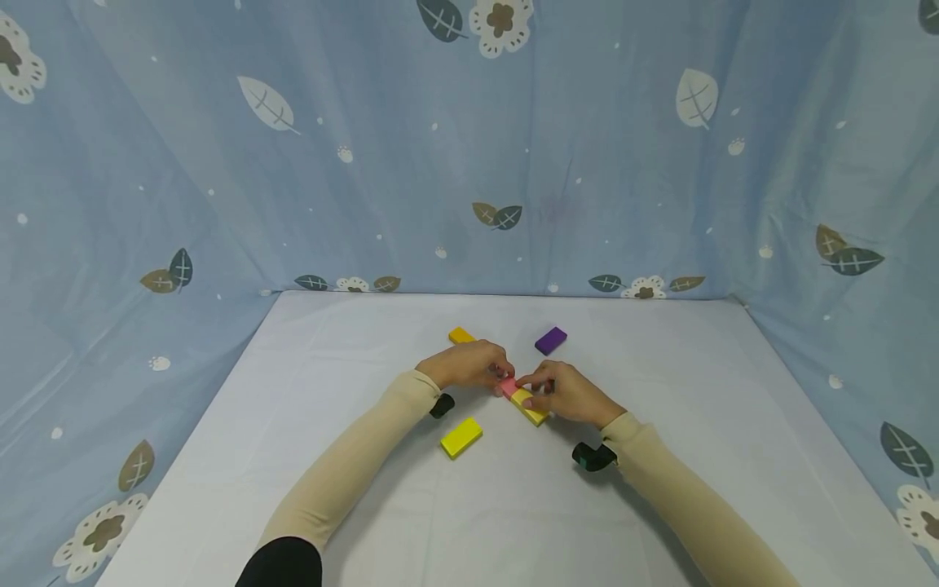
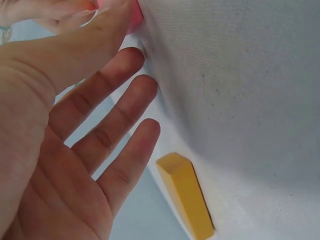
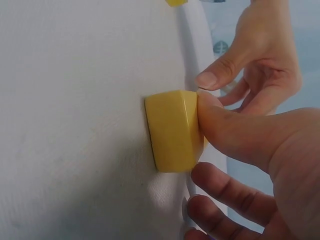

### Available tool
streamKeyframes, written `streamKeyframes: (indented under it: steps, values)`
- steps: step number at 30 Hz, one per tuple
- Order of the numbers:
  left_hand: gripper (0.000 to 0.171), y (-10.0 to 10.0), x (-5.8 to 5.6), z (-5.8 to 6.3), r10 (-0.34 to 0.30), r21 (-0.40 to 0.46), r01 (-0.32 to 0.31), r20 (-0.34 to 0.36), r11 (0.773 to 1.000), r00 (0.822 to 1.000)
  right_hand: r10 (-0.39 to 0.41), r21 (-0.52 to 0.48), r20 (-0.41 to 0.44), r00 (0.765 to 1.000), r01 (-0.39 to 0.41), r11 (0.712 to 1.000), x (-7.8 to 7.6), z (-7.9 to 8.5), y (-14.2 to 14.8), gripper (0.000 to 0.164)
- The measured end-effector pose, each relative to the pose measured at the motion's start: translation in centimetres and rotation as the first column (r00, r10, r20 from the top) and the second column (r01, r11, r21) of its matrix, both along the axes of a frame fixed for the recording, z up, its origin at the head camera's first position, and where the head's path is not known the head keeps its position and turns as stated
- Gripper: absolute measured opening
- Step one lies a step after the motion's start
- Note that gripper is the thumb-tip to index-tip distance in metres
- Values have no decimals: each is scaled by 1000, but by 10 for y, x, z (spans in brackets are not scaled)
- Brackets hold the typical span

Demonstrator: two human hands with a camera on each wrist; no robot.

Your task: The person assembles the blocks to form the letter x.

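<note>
A pink block [image 1: 508, 387] and a yellow block [image 1: 531, 408] lie end to end on the white table, in line with each other. My left hand [image 1: 472, 365] pinches the pink block at its far end with thumb and index finger. In the left wrist view, that hand's other fingers [image 2: 122, 120] extend loosely beside the pink block [image 2: 136, 17], which the thumb partly hides. My right hand [image 1: 572, 393] grips the yellow block, its index fingertip reaching the seam with the pink one. From the right wrist, the thumb presses along the yellow block [image 3: 172, 132].
An orange-yellow block [image 1: 460, 335] lies behind the left hand, partly covered by it. A purple block [image 1: 550, 341] sits farther back to the right. Nearer the front is a bright yellow block [image 1: 461, 438]. A patterned blue curtain [image 1: 411, 163] surrounds the white table [image 1: 469, 522].
</note>
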State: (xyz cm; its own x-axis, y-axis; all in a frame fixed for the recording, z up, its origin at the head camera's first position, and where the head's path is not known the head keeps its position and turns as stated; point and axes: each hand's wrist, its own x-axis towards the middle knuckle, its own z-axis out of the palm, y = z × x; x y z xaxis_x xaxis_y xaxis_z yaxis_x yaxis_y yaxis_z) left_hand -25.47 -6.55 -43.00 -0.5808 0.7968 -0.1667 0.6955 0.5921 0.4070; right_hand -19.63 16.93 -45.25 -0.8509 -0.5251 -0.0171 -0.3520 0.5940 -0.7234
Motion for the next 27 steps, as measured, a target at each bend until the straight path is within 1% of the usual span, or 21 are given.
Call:
streamKeyframes:
  steps: [4, 8, 11, 14, 17, 20, 27]
  values:
    - [36, -2, 2, 2, 14, 18, -15, 41, 1000, 999, -10, 6, 3, 1000, 10, 1000, 0, -1, 0, 34]
    - [39, -6, 5, 5, 27, 42, -29, 47, 999, 999, -18, 10, 16, 1000, 18, 1000, 0, -1, 0, 34]
    - [39, -9, 6, 7, 52, 57, -53, 27, 997, 998, -25, 21, 24, 999, 24, 999, 0, -2, 0, 35]
    - [41, -13, 7, 12, 79, 80, -80, 11, 994, 997, -29, 33, 22, 999, 28, 999, -1, -2, 0, 35]
    - [41, -18, 10, 17, 107, 99, -104, -21, 990, 994, -29, 36, 16, 999, 28, 999, -1, -2, 0, 35]
    - [41, -22, 14, 22, 147, 124, -141, -43, 982, 988, -24, 31, 7, 1000, 24, 999, -1, -2, 0, 35]
    - [41, -32, 28, 31, 243, 201, -224, -76, 954, 967, -20, 18, 4, 1000, 20, 1000, -1, -2, 0, 34]
